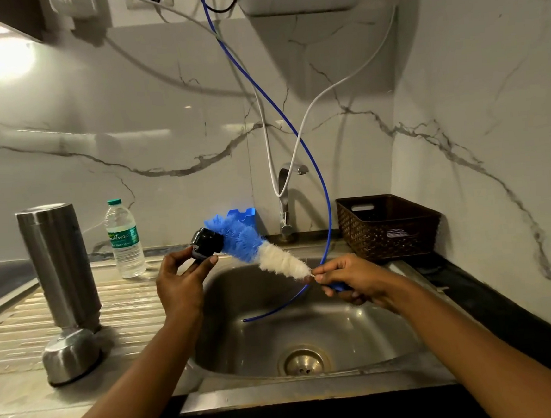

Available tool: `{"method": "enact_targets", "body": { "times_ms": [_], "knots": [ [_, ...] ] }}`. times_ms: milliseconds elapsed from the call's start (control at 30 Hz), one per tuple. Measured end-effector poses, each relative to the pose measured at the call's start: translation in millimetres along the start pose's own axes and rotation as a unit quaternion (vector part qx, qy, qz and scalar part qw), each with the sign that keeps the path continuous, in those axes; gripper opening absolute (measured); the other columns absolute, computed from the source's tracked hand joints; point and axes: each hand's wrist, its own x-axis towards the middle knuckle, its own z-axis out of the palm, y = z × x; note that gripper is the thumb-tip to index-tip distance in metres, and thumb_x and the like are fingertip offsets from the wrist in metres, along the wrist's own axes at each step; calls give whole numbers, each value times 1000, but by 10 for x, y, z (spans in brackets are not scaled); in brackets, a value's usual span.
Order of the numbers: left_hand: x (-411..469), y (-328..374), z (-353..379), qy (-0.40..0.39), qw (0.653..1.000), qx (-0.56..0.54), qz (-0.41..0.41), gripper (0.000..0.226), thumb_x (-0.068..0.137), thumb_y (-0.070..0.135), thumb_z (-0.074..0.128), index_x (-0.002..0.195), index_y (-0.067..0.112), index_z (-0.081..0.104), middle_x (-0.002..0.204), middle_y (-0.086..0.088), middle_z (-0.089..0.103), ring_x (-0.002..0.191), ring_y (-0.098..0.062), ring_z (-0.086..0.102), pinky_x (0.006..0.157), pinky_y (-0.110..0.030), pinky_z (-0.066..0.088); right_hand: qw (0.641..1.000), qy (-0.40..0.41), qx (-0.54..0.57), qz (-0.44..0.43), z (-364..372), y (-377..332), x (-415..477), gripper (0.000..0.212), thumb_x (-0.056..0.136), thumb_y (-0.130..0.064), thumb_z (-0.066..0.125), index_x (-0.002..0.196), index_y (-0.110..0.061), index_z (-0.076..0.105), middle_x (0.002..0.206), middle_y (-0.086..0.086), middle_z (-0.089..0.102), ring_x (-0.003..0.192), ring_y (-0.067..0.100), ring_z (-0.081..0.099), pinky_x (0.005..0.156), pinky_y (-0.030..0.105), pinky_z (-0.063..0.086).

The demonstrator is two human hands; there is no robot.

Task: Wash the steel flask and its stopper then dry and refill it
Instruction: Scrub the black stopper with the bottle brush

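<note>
Marble-veined wall tiles back a steel sink unit. Entries run left to right.

- Ribbed drainboard, far left: steel flask stands on it, apart from both hands. Domed steel cap sits mouth-down just in front of the flask's base. Contact between the two cannot be told.
- Clear water bottle, green cap and label, upright at the back of the drainboard, right of the flask.
- Left hand raised over the left rim of the sink. Thumb and fingertips are curled round the black stopper, pinching it.
- Bottle brush slants down to the right. Its blue bristle end is pressed against the stopper and its white bristles trail toward the other hand. A blue plastic holder stands against the wall behind it.
- Tap at the back of the sink, with no water visible. A white hose loops at it. A blue hose hangs down from above, its free end lying in the basin.
- Right hand over the sink. Its fingers are closed round the brush's blue handle, fingertips pinched at the neck just below the white bristles.
- Brown woven basket on the counter at the right back corner.
</note>
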Motion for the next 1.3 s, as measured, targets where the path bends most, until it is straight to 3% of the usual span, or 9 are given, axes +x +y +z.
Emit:
{"method": "enact_targets", "body": {
  "times_ms": [100, 233, 400, 533, 667, 800, 1067, 1167, 1300],
  "knots": [
    [26, -19, -36, -9, 1000, -18, -15, 33, 69, 10, 82, 94, 23, 64, 100, 6, 67, 105, -20, 63, 95, -53, 49, 999, -13, 34, 4, -78, 21, -31, 20, 93, -11, 52, 97, -17, 71, 62, 3, 57, 36, 4, 29, 34, 16, 19],
    [-1, -51, 39, -63, 996, -49, -39, 30, 72, 11, 79, 95, 26, 65, 105, -2, 68, 108, -24, 62, 96, -47, 49, 998, -17, 62, 3, -42, 45, 15, 25, 94, -12, 50, 94, -20, 74, 64, 2, 55, 36, 4, 28, 32, 14, 20],
    [8, 29, 26, -58, 985, -144, -81, 24, 81, 3, 69, 94, 21, 61, 99, -4, 66, 106, -27, 62, 77, -25, 53, 996, -45, 72, 16, -189, 64, -45, 25, 95, -13, 48, 103, -15, 72, 64, 2, 55, 36, 3, 28, 33, 15, 20],
    [-100, 66, 90, -135, 977, -136, -92, 22, 83, 6, 64, 98, 21, 61, 101, -3, 67, 98, -19, 66, 78, -28, 53, 996, -52, 75, 15, -106, 76, 17, 28, 97, -14, 44, 108, -13, 70, 67, 2, 55, 37, 3, 27, 32, 15, 21],
    [-68, 119, 57, -134, 953, -224, -152, 19, 89, 10, 55, 104, 21, 60, 104, -2, 67, 90, -14, 69, 68, -20, 57, 994, -69, 85, 14, -228, 134, -15, 28, 96, -14, 45, 107, -12, 70, 67, 4, 54, 36, 3, 26, 32, 14, 21],
    [-134, 156, 104, -195, 933, -244, -179, 30, 80, 23, 55, 108, 17, 60, 97, 0, 73, 87, -13, 71, 62, -19, 57, 993, -65, 94, -7, -168, 154, 30, 28, 96, -15, 45, 109, -10, 69, 69, 5, 54, 37, 3, 28, 32, 15, 22],
    [-111, 162, 65, -202, 917, -247, -241, 17, 93, 19, 49, 103, 10, 60, 93, -10, 72, 77, -16, 72, 57, -18, 57, 994, -73, 75, -17, -250, 188, 13, 28, 97, -15, 44, 110, -9, 68, 68, 4, 53, 37, 3, 29, 32, 14, 24],
    [-74, 211, 59, -201, 902, -260, -280, 18, 95, 22, 50, 102, 9, 59, 82, -11, 74, 69, -15, 72, 54, -17, 56, 995, -69, 74, -20, -235, 193, 35, 28, 97, -15, 44, 110, -9, 68, 67, 3, 53, 37, 3, 29, 33, 14, 24],
    [-19, 256, -27, -191, 884, -271, -331, 28, 82, 26, 59, 101, 5, 60, 75, -13, 73, 58, -13, 70, 50, -17, 55, 993, -93, 70, -10, -382, 250, 10, 27, 96, -15, 45, 110, -9, 68, 67, 4, 52, 36, 3, 27, 32, 14, 24]
  ]
}}
